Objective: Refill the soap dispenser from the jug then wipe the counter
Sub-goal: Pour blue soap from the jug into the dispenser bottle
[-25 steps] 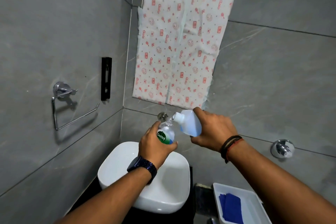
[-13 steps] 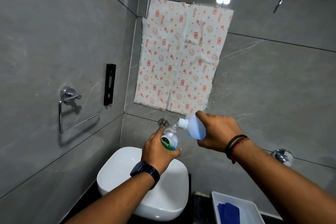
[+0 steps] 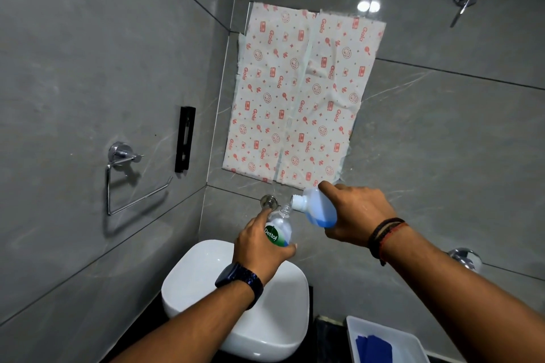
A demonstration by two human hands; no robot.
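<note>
on the wall at far left hangs the chrome towel ring [image 3: 129, 183], out of my way. my left hand [image 3: 259, 247] is wrapped tight around the soap dispenser [image 3: 278, 230], fingers closed on its body with the label facing me, and i hold it up over the back edge of the white basin [image 3: 206, 271] so that any drip should land in the bowl, not on the counter. its open neck tilts right to meet the jug [image 3: 317, 211], which my right hand [image 3: 358, 215] clamps from behind and tips spout-down; the blue liquid pools low in it, so i judge the pour needs more tilt. the blue cloth [image 3: 373, 348] waits in the white tray [image 3: 413, 342] at the counter's right edge for wiping.
</note>
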